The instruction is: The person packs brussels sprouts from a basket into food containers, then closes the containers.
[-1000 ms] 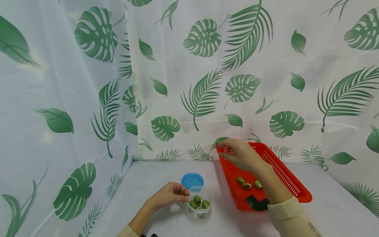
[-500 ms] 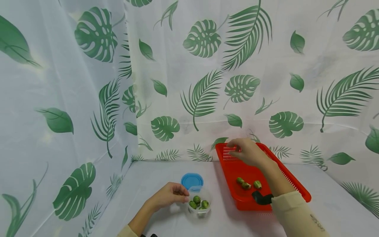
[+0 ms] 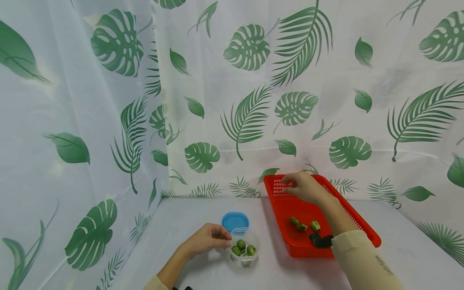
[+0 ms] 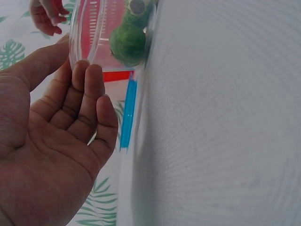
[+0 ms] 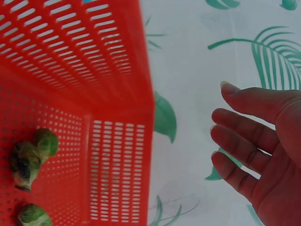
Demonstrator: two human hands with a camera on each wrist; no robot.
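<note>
My left hand (image 3: 206,242) pinches the edge of a small clear plastic container (image 3: 245,261) on the table. In the left wrist view, the left hand's thumb and fingertips (image 4: 95,73) meet at the container's rim. Several Brussels sprouts (image 3: 241,244) lie inside it. Above the far part of a red perforated basket (image 3: 290,237) hovers my right hand (image 3: 303,187). The right wrist view shows that hand's fingers apart and loosely bent, with nothing between them. On the basket's floor are a few more Brussels sprouts (image 3: 315,225).
Just behind the container lies a round-cornered blue lid (image 3: 235,222). The white table (image 3: 203,209) ends at a leaf-patterned curtain (image 3: 246,169) at the back, with another curtain side (image 3: 90,181) on the left. The basket's raised walls stand to the container's right.
My right hand has shifted a little to the right over the basket, uncovering more of its far left corner. The left hand and the container have stayed put.
</note>
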